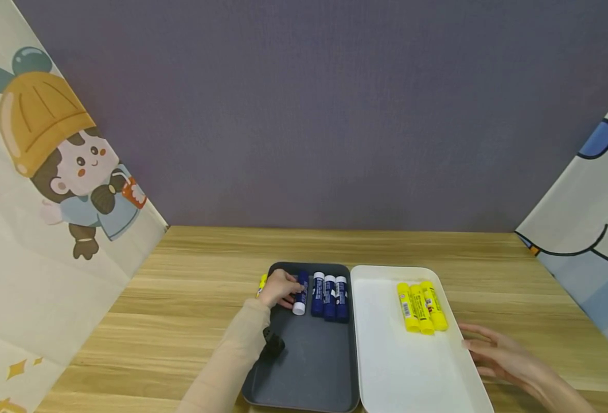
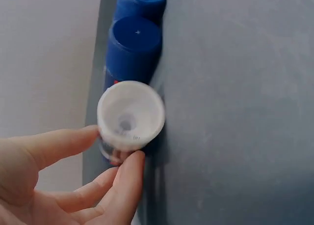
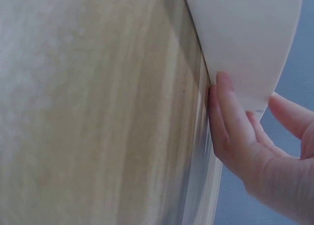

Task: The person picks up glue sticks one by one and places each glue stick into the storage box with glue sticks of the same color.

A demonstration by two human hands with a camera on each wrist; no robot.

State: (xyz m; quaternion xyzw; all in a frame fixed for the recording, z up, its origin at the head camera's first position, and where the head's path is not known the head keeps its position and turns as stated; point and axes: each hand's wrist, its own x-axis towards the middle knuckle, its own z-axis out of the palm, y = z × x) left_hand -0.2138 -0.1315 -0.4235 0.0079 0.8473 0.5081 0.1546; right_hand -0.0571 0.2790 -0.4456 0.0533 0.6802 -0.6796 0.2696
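Note:
A blue glue stick with a white end is pinched between the thumb and fingers of my left hand. It lies at the upper left of the dark grey tray. In the left wrist view the hollow white end faces the camera, with other blue glue sticks behind it. Three blue glue sticks lie side by side to its right. My right hand touches the right outer side of the white tray with its fingers fairly straight, fingertips against the wall in the right wrist view.
Three yellow glue sticks lie together in the upper right of the white tray. Another yellow piece shows partly behind the left hand, at the dark tray's left edge. The two trays stand side by side on a wooden table before a grey-purple panel.

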